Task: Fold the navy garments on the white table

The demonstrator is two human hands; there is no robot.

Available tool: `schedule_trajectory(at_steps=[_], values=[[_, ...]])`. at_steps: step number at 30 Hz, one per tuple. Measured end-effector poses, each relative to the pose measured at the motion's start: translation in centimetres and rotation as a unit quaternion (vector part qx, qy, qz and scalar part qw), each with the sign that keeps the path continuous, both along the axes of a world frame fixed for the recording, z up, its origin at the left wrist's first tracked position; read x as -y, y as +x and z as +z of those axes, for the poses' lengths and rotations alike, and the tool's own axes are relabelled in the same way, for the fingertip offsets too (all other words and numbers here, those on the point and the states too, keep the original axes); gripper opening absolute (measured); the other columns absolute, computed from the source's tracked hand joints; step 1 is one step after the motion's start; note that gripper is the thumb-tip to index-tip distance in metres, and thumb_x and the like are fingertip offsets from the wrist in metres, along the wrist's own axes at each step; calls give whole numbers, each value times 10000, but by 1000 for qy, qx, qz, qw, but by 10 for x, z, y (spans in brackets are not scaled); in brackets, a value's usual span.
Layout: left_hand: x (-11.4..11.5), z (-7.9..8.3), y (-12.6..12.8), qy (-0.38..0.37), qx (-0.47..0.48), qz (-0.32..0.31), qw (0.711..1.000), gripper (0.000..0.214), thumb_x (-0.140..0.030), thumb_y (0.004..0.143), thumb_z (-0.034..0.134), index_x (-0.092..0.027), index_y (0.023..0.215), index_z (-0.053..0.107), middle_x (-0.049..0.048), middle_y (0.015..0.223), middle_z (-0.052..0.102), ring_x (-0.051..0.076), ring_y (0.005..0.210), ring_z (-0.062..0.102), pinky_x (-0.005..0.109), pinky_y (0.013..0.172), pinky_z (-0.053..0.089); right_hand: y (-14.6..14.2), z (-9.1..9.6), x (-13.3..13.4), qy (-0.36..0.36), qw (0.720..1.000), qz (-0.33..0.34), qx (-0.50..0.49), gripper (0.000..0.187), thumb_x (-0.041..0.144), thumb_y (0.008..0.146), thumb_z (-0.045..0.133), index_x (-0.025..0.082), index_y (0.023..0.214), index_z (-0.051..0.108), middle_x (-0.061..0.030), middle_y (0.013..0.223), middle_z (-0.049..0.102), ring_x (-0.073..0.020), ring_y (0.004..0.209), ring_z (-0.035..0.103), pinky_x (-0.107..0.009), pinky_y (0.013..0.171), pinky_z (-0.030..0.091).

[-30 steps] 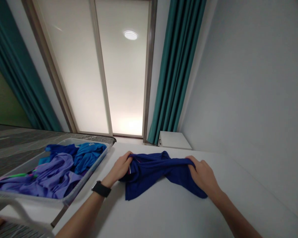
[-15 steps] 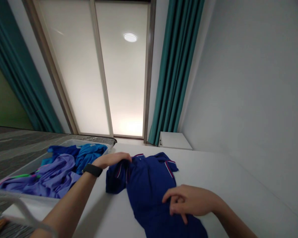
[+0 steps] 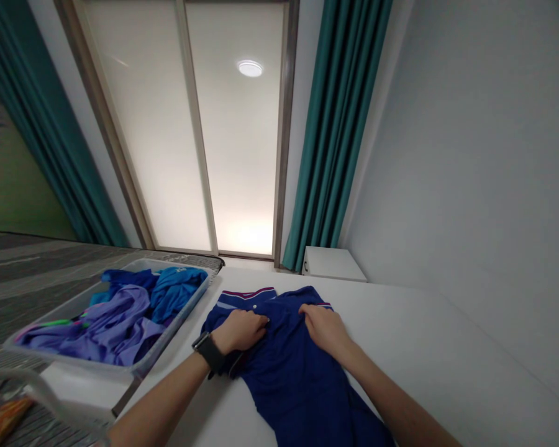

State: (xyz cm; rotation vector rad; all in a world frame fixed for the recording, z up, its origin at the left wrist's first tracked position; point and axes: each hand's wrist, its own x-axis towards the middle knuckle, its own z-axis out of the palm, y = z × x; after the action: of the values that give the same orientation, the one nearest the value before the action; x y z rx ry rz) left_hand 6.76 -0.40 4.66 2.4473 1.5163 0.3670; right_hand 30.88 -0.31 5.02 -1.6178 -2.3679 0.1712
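Note:
A dark blue polo shirt (image 3: pixel 302 388) lies lengthwise on the white table, its collar edged in red and white at the far end. A small pale button shows below the collar. My left hand (image 3: pixel 242 329), with a dark watch on the wrist, is closed on the cloth at the shirt's upper left. On the other side, my right hand (image 3: pixel 326 327) pinches the cloth near a striped sleeve edge. The fabric is wrinkled between both hands. The left sleeve is partly hidden behind my left hand, and the lower end of the shirt runs out of view.
A clear plastic bin (image 3: pixel 168 344) of purple and blue clothes stands left of the white table (image 3: pixel 428 366). A white cabinet (image 3: pixel 335 264) is beyond the table's far edge, by a green curtain (image 3: pixel 340 136). A wall borders the right side.
My right hand has moved from above the shirt's middle up to its upper right and gripped it. My left hand has shifted right and nearer; the collar now shows more.

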Motion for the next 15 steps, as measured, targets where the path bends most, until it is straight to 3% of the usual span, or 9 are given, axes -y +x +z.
schedule_trajectory(at_steps=[3, 5, 7, 9, 11, 13, 15], values=[[-11, 31, 0, 44, -28, 40, 998, 211, -350, 864, 450, -224, 778, 596, 53, 714, 666, 246, 687, 648, 342, 683, 460, 12, 34, -20, 7, 988, -25, -152, 309, 204, 912, 375, 253, 1005, 666, -41, 899, 715, -208, 833, 678, -315, 731, 486], [-20, 61, 0, 109, 10, 94, 989, 254, -367, 911, 387, -226, 801, 567, 37, 720, 643, 218, 707, 634, 311, 681, 451, 16, 62, -31, -14, 957, -20, -290, 302, 258, 913, 357, 237, 1000, 645, -5, 713, 669, -165, 609, 652, -269, 574, 483], [-28, 94, 2, 171, 111, 122, 971, 261, -365, 924, 370, -218, 766, 518, 6, 669, 578, 185, 675, 600, 282, 651, 443, 17, 92, -37, -27, 909, 0, -417, 292, 340, 906, 369, 223, 1026, 608, 34, 592, 586, -147, 465, 598, -233, 433, 427], [-32, 127, 7, 201, 266, 92, 938, 275, -384, 922, 392, -213, 717, 460, -26, 640, 509, 150, 634, 563, 257, 618, 453, 13, 121, -35, 13, 857, 30, -514, 286, 413, 881, 429, 217, 1014, 589, 28, 659, 594, -151, 523, 634, -229, 432, 448], [-31, 156, 15, 204, 414, 42, 886, 279, -417, 905, 440, -209, 719, 435, -40, 661, 482, 125, 635, 546, 240, 609, 481, 10, 149, -29, 86, 825, 66, -554, 283, 436, 872, 470, 221, 1014, 587, 4, 796, 637, -152, 629, 666, -263, 535, 516], [-27, 180, 23, 199, 514, 8, 834, 271, -417, 894, 465, -212, 725, 410, -48, 664, 466, 107, 626, 538, 232, 604, 501, 8, 171, -21, 179, 821, 97, -533, 251, 409, 891, 475, 228, 1009, 602, -6, 875, 655, -149, 700, 663, -299, 650, 532], [-24, 197, 29, 193, 565, -8, 802, 260, -411, 888, 478, -217, 736, 395, -55, 662, 454, 93, 590, 519, 212, 558, 490, 7, 186, -14, 285, 828, 88, -475, 221, 351, 912, 455, 230, 997, 620, -6, 880, 660, -151, 730, 642, -319, 723, 508]])
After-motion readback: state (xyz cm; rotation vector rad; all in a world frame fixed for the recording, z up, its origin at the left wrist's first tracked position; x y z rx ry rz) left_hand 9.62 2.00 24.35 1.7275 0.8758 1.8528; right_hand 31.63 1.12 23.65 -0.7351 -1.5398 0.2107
